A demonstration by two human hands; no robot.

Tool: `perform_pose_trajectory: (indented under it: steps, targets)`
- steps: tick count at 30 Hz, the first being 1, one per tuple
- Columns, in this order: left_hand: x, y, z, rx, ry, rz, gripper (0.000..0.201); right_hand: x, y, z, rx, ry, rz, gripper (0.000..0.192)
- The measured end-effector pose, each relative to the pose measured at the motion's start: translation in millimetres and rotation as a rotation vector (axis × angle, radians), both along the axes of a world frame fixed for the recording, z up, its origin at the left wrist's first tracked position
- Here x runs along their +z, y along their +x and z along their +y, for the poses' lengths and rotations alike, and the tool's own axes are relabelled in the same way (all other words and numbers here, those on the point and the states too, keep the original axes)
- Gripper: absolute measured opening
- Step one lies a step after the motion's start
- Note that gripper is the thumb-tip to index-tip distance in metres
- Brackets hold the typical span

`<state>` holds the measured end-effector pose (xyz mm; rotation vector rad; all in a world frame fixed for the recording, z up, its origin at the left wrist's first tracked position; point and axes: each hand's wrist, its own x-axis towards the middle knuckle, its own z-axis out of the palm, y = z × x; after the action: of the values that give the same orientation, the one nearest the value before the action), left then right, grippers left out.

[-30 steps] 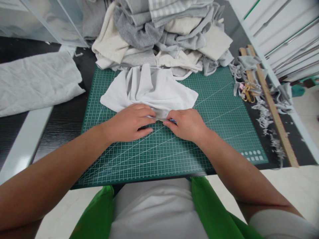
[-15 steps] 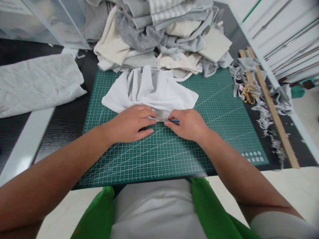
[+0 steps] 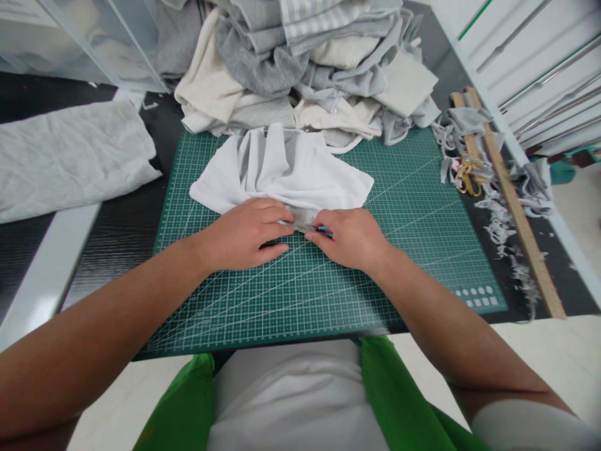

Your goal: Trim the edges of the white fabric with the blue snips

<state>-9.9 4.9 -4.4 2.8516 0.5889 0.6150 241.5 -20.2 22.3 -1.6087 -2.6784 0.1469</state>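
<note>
Barely shifted since a second ago: right hand (image 3: pixel 354 241) edged a touch toward the left hand (image 3: pixel 248 235), both pinned as before on the near edge of the white cloth (image 3: pixel 286 169). Left hand spread flat, fingers pressing the hem down onto the green cutting mat (image 3: pixel 413 207) at frame centre. Right hand closed around a small blue tool (image 3: pixel 325 232), only a sliver showing between thumb and forefinger; kind of tool impossible to tell. Cloth bunched into soft folds toward the upper middle, near edge lying flat under the fingers.

Judged light, limp and apt to slide or ripple on the smooth mat, so best held flat with spread fingers close to the edge being worked, or pinched at a corner to lift.

Heaped grey and cream fabric pile (image 3: pixel 310 62) at top centre, spilling onto the mat's far edge and touching the cloth's back folds. Folded pale sheet (image 3: pixel 70 156) at upper left, well apart. Wooden ruler (image 3: pixel 511 200) down the right side, with scissors (image 3: pixel 467 175) and grey fabric trimmings (image 3: pixel 502 225) beside it. Near half of the mat bare, nothing crowding the hands.
</note>
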Motion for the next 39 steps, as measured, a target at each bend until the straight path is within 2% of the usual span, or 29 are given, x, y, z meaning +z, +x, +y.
perform_pose_trajectory:
  steps: [15, 24, 39]
  targets:
    - [1.5, 1.4, 0.2, -0.001, -0.034, -0.004, 0.025, 2.2, -1.2, 0.8, -0.004, -0.003, -0.02, 0.034]
    - [3.2, 2.2, 0.2, -0.009, 0.031, -0.008, 0.025, 1.0, 0.2, 1.0, 0.01, 0.003, 0.003, 0.034]
    - [1.6, 1.4, -0.3, 0.004, -0.034, -0.012, 0.025, 7.5, -4.4, 1.6, 0.002, -0.029, -0.068, 0.032]
